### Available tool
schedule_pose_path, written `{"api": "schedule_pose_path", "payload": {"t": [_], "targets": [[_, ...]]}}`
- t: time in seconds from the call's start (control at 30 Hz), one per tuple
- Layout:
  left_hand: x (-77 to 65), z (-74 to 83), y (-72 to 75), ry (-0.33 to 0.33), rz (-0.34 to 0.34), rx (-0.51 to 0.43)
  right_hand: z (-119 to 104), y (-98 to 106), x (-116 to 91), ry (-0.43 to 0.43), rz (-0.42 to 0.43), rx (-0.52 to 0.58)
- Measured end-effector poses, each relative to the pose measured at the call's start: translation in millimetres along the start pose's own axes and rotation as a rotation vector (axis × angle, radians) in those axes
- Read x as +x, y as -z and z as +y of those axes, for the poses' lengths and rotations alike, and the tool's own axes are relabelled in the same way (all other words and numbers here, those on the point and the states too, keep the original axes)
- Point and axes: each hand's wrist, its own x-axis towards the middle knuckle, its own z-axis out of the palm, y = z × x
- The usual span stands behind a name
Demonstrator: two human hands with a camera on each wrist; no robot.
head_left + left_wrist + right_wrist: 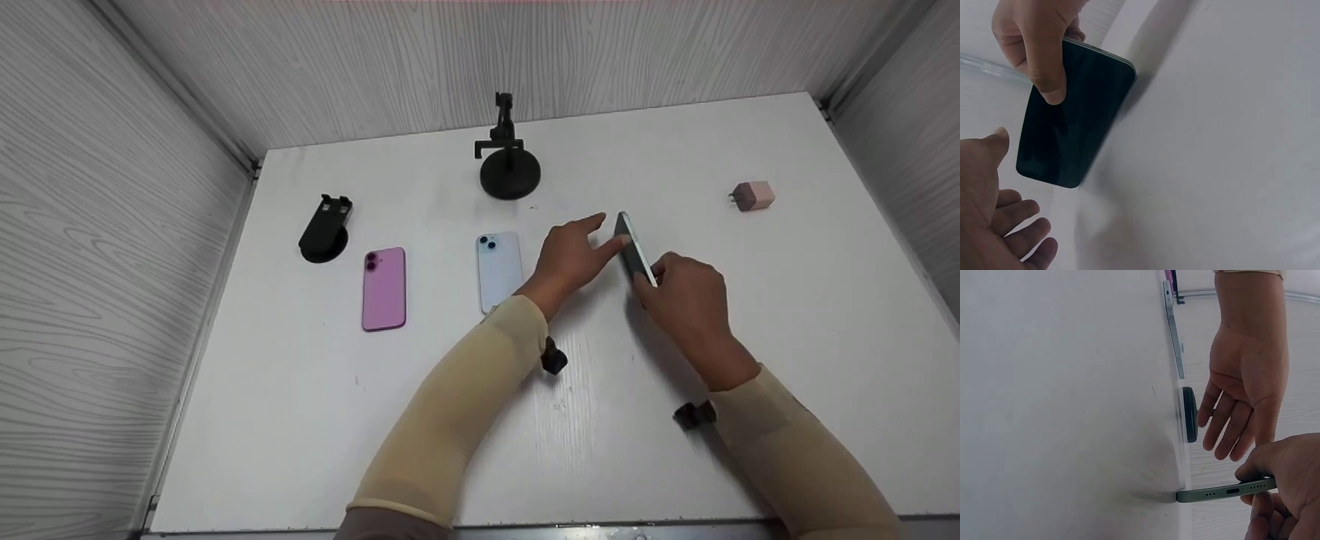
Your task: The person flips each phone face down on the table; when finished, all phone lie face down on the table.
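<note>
My right hand [690, 296] grips a dark-screened smartphone [634, 259] with a pale greenish frame, thumb on the screen side and fingers behind. The phone stands on edge at a tilt. In the left wrist view its black screen [1092, 107] faces the camera; the right wrist view shows the edge with the charging port [1233, 491]. My left hand [570, 255] is just left of the phone, fingers extended and thumb towards it. A gap separates that hand [985, 202] from the phone in the left wrist view. Near my left wrist lies a light blue smartphone [499, 266], back up.
A pink smartphone [384, 292] lies back up further left. Beyond it is a black folding phone stand [326, 227]. A black phone holder with a round base [510, 176] stands at the back middle. At right lies a pink charger plug [754, 196]. Panels wall the white table [270, 420].
</note>
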Motion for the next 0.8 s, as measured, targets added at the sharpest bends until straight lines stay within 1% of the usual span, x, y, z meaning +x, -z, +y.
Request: {"api": "schedule_pose_path", "payload": {"t": [0.13,0.33,0.6,0.8], "targets": [[1.6,5.1,-5.1,-0.006,-0.014,-0.045,2.0,-1.4,-0.4,0.011,0.01,-0.002],[3.6,8.3,-11.0,-0.024,-0.031,-0.022,6.0,-4.4,-0.7,0.036,0.029,-0.007],[5.5,7.6,-10.8,-0.031,-0.049,-0.051,4.5,-2.9,-2.3,0.067,0.025,-0.023],[7.2,7.1,-8.3,-0.043,-0.077,-0.065,5.7,-2.2,-2.8,0.053,0.003,-0.005]]}}
